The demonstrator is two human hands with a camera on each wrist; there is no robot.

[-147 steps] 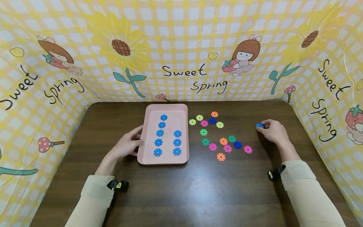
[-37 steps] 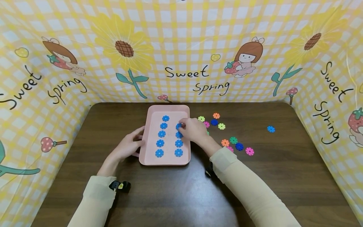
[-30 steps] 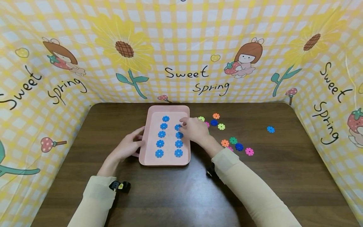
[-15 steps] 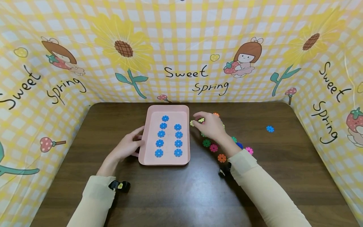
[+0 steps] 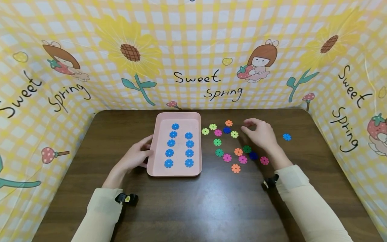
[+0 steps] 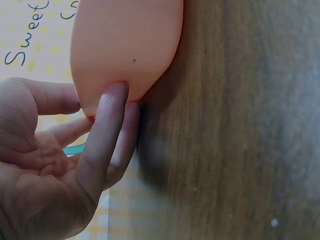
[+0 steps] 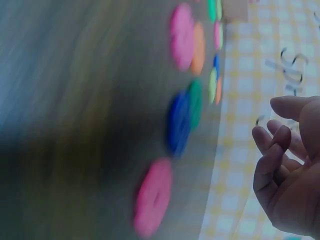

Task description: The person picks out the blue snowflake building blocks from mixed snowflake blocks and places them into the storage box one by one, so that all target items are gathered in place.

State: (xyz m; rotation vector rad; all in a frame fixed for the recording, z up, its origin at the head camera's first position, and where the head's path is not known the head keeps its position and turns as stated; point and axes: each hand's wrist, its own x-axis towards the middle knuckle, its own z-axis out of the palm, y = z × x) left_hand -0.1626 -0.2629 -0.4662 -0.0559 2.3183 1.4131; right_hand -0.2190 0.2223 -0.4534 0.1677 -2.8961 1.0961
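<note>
A pink tray [image 5: 173,173] stands left of the table's middle, with two columns of light-blue notched plastic discs [image 5: 189,144] inside. My left hand [image 5: 136,154] holds the tray's left side; in the left wrist view its fingertips [image 6: 116,95] press against the tray's outer wall [image 6: 127,45]. In the air right of the loose discs is my right hand [image 5: 261,134], fingers loosely bent and thumb apart, with nothing between them. Farther right, a single light-blue disc [image 5: 287,137] lies flat on the table.
Between the tray and my right hand lie several loose discs: yellow-green [image 5: 234,134], pink [image 5: 227,158], orange [image 5: 235,168], green [image 5: 217,142] and dark blue [image 5: 253,155]. A yellow checked cloth [image 5: 193,43] encloses the brown table [image 5: 181,208] at the back and sides.
My right hand put a light-blue disc at the top of the tray's right column, let go, and moved back right over the loose discs. The left hand stays at the tray.
</note>
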